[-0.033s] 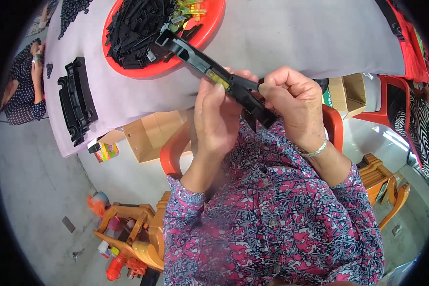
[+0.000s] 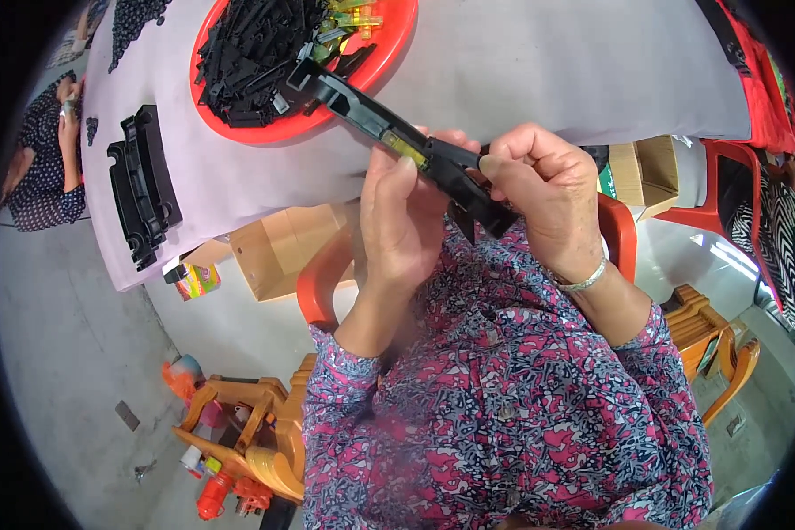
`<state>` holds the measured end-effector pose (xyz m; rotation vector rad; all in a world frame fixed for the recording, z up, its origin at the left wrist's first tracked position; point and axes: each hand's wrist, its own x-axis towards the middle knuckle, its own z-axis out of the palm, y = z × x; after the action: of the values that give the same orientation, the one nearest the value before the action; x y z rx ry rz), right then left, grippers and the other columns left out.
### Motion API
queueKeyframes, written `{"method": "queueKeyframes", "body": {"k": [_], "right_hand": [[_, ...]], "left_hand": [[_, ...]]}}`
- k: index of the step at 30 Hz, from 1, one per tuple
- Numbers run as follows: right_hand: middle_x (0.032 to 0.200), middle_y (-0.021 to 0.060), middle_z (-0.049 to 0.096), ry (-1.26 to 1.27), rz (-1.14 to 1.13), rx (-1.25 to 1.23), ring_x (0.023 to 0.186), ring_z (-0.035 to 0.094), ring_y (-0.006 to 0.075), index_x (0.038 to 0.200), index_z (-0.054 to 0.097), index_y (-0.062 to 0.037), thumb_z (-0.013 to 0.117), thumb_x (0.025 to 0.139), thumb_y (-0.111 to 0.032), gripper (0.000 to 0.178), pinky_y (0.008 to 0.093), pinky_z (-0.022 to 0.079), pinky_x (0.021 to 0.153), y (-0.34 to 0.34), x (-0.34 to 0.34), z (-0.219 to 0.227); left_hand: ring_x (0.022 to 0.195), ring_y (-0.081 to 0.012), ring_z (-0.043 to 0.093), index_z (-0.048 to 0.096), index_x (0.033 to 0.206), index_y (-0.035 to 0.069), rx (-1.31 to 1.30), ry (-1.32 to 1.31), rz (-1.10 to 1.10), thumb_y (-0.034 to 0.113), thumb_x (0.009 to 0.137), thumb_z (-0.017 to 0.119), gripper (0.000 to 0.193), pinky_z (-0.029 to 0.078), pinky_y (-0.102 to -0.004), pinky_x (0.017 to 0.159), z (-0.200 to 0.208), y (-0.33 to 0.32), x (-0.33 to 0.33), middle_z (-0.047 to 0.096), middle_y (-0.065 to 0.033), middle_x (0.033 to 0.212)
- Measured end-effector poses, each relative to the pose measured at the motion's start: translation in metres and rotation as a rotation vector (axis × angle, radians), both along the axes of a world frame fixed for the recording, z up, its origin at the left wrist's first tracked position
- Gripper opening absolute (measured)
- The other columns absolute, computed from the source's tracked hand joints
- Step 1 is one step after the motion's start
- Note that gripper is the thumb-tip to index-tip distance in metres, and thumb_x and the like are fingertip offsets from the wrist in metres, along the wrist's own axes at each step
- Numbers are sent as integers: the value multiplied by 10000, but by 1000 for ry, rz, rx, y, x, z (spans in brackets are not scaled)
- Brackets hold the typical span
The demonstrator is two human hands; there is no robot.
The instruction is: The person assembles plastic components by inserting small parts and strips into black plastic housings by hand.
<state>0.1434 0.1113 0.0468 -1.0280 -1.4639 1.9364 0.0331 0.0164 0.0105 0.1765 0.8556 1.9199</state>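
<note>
My left hand (image 2: 404,228) is closed around the middle of a long black plastic spirit level body (image 2: 362,113), held tilted above the table edge. Its thumb presses beside a yellow see-through vial (image 2: 404,148) set in the body's channel. With thumb and forefinger, my right hand (image 2: 549,190) pinches the end of a small black plastic strip (image 2: 453,153). The strip lies against the body, just past the vial; whether it is seated there I cannot tell. The left fingers are mostly hidden behind the body.
A red tray (image 2: 283,134) of black strips and yellow vials is on the cloth-covered table (image 2: 539,71). Two black level bodies (image 2: 143,187) lie at the left, near small black parts (image 2: 137,22). Open cardboard boxes (image 2: 278,252) stand below the edge. Another person (image 2: 49,168) sits far left.
</note>
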Motion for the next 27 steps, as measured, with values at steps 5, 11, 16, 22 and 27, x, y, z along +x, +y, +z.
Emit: {"method": "queueKeyframes", "body": {"k": [5,11,16,22,27], "right_hand": [[670,-83,559,12,-19,106,609,458,-28,778,623,-22,681,867,-6,107,160,365,521,-7,-2,-2],[662,-68,560,-5,-31,260,607,465,-22,783,618,-15,687,840,19,96,171,381,513,-12,-4,-4],[653,-30,575,-18,-34,326,594,498,0,801,626,1,690,830,21,73,183,403,507,-15,-7,-2],[665,-21,607,-52,-18,431,601,512,2,820,643,0,687,833,22,51,191,426,518,-14,-8,-2],[633,-22,603,14,-18,272,593,500,-6,815,646,3,672,848,9,43,193,419,508,-17,-14,-5]], "left_hand": [[1181,-353,588,443,1267,44,44,-15,-9,179,977,508,326,489,-465,1010,-4,-4,0,583,-232,1256],[1208,-350,571,430,1280,53,61,55,3,165,959,565,366,489,-462,1010,-13,-4,-2,564,-229,1297],[1217,-341,566,381,1313,70,40,58,-3,172,951,597,434,516,-429,976,-16,-5,-3,517,-220,1353],[1202,-344,575,362,1316,71,57,52,12,134,951,592,436,516,-435,977,-15,-3,-3,513,-209,1353],[1193,-333,583,369,1296,68,40,66,27,90,940,594,422,521,-430,971,-16,-1,0,534,-192,1327]]}}
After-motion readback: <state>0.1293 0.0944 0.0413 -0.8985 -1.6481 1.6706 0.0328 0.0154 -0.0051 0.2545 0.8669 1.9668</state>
